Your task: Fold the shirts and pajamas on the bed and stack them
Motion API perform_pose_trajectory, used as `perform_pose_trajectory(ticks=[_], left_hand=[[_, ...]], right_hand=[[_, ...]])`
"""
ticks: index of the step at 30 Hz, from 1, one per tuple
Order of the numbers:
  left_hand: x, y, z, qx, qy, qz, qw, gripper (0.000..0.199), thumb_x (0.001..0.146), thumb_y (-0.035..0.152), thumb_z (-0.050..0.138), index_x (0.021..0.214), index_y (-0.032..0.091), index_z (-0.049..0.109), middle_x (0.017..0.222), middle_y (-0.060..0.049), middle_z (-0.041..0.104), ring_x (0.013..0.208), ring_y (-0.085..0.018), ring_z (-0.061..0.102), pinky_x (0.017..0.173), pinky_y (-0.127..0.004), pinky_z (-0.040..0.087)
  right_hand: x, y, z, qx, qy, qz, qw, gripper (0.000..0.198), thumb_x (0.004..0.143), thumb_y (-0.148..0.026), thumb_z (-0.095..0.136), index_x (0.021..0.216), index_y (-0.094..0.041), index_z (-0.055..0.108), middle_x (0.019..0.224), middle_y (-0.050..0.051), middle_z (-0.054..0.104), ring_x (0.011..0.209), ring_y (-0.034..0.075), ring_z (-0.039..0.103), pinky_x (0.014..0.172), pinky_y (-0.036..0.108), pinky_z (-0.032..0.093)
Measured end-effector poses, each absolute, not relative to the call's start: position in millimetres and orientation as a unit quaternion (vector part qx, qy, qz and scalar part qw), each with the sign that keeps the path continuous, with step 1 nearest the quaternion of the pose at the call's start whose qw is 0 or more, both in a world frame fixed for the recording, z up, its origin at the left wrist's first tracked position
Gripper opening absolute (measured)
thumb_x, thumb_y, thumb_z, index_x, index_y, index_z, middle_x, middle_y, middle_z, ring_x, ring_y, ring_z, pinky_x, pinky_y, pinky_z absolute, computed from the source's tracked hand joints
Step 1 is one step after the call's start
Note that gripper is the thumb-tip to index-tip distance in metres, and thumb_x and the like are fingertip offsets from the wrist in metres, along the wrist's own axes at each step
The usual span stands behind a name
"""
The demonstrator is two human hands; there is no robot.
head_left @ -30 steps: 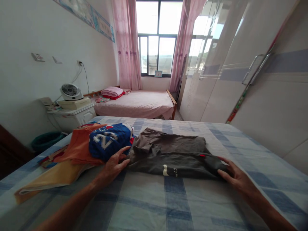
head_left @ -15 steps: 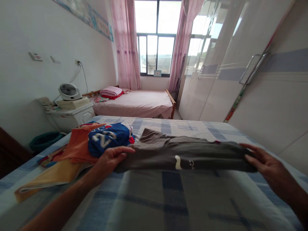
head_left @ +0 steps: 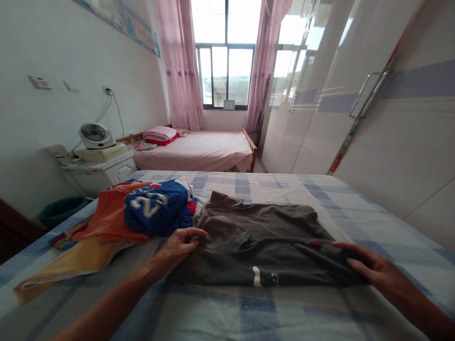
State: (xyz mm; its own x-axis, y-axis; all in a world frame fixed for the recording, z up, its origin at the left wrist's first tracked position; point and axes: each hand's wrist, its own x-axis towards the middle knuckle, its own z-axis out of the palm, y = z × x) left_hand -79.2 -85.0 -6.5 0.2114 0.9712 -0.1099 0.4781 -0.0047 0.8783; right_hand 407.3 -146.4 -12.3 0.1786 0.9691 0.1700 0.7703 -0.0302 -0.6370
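A dark grey-green T-shirt (head_left: pixel 270 255) lies across the bed in front of me, its near part folded over, with a pale print near the front edge and a small red tag. My left hand (head_left: pixel 181 244) pinches its left end between thumb and fingers. At the right end, my right hand (head_left: pixel 369 263) grips the fabric, thumb below and fingers on top. To the left, close to my left hand, is a heap with a blue jersey (head_left: pixel 159 208) marked with white numerals, an orange garment (head_left: pixel 106 215) and a yellow garment (head_left: pixel 67 265).
The blue-and-white checked bed (head_left: pixel 284 184) spreads under everything. Beyond it stands a second bed (head_left: pixel 209 149) with pink bedding. A nightstand (head_left: pixel 103 170) with a fan (head_left: pixel 95 135) is at the left, a bin (head_left: pixel 64 210) beside it. A glossy wardrobe (head_left: pixel 337 94) lines the right side.
Both hands have come down and nearer with the T-shirt's front edge. The raised fold now lies lower on the bed, and more of the shirt's far part shows. The view has shifted slightly.
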Motion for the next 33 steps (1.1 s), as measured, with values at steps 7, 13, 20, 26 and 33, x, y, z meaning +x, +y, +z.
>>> perform_pose_trajectory(ticks=[7, 13, 20, 26, 33], left_hand=[[-81, -62, 20, 0.791, 0.530, 0.245, 0.182, 0.029, 0.082, 0.031, 0.047, 0.097, 0.021, 0.070, 0.103, -0.006, 0.065, 0.090, -0.019, 0.061, 0.083, -0.028, 0.046], [-51, 38, 26, 0.799, 0.562, 0.196, 0.086, 0.045, 0.082, 0.035, 0.050, 0.121, 0.016, 0.059, 0.128, -0.012, 0.054, 0.122, -0.026, 0.048, 0.105, -0.034, 0.034], [-39, 94, 7, 0.802, 0.568, 0.135, 0.128, 0.065, 0.062, 0.030, 0.068, 0.124, 0.015, 0.057, 0.113, -0.011, 0.065, 0.108, -0.027, 0.058, 0.091, -0.029, 0.043], [-34, 111, 27, 0.786, 0.587, 0.159, 0.115, 0.023, 0.066, 0.017, 0.053, 0.082, 0.019, 0.069, 0.071, -0.002, 0.066, 0.077, -0.019, 0.062, 0.069, -0.024, 0.044], [-28, 136, 37, 0.749, 0.616, 0.224, 0.100, 0.031, 0.078, 0.024, 0.048, 0.104, 0.016, 0.064, 0.086, -0.006, 0.069, 0.078, -0.018, 0.062, 0.070, -0.025, 0.043]], right_hand=[[431, -136, 7, -0.750, -0.626, 0.108, 0.185, 0.038, 0.075, -0.052, 0.046, 0.098, -0.033, 0.071, 0.086, 0.005, 0.073, 0.076, 0.029, 0.068, 0.068, 0.039, 0.051], [393, -35, 29, -0.694, -0.697, 0.006, 0.181, 0.043, 0.083, -0.034, 0.038, 0.116, -0.017, 0.061, 0.120, 0.011, 0.063, 0.095, 0.023, 0.064, 0.086, 0.034, 0.047], [389, 36, -9, -0.641, -0.762, 0.030, 0.092, 0.038, 0.076, -0.028, 0.047, 0.110, -0.018, 0.064, 0.110, 0.009, 0.067, 0.102, 0.022, 0.061, 0.087, 0.031, 0.045], [399, 60, 10, -0.659, -0.745, 0.021, 0.101, 0.020, 0.077, -0.028, 0.045, 0.082, -0.021, 0.064, 0.086, 0.005, 0.069, 0.080, 0.019, 0.062, 0.071, 0.027, 0.044], [396, 94, 19, -0.706, -0.695, -0.006, 0.139, 0.028, 0.078, -0.027, 0.043, 0.095, -0.018, 0.062, 0.084, 0.006, 0.069, 0.073, 0.017, 0.062, 0.065, 0.026, 0.042]])
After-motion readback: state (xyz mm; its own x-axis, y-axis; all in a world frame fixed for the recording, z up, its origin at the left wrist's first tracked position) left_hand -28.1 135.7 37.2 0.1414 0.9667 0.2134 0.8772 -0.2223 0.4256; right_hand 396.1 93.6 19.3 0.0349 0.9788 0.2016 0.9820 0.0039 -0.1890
